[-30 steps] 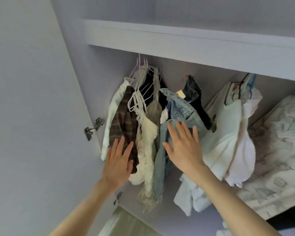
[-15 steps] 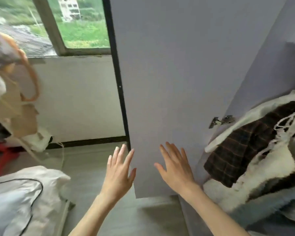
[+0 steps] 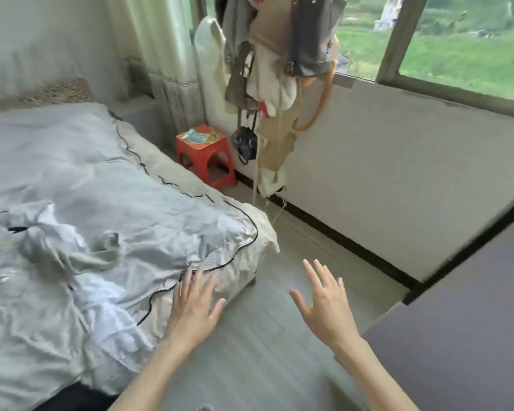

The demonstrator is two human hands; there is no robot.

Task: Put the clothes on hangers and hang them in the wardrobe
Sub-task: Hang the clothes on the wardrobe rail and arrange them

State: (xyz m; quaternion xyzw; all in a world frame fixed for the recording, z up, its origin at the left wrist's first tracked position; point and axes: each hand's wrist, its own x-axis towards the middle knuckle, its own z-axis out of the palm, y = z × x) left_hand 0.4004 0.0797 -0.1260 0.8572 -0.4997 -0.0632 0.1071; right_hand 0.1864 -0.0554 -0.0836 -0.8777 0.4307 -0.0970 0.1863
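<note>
Grey crumpled garment point(image 3: 69, 247) lies on the bed point(image 3: 190, 215); left hand point(image 3: 195, 310) and right hand point(image 3: 327, 307) spread, each grip empty.

No text, brand, number or sign can be read anywhere in the view. The one printed thing is a small greenish card or packet point(image 3: 195, 135) lying on top of the red plastic stool point(image 3: 204, 155) beside the bed; it bears a pattern or print, but it is too small and blurred to make out any letters. The bags and clothes hanging by the window point(image 3: 279, 54) show no legible label.
</note>
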